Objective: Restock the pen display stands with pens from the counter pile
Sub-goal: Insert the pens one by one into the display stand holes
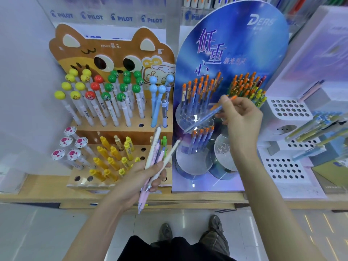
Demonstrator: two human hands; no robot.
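Open holes at the front of the clear tier (188,119), orange-capped pens (203,87) crowding close behind, two bare front holes in the cat stand (120,133), white perforated stand (290,108) mostly unfilled

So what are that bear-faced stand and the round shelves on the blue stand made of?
The bear-faced stand looks like printed cardboard or thin board: matt, with flat cut-out ears and punched holes. The round shelves look like clear acrylic, though it could be another plastic: see-through, glossy, with neat drilled holes.
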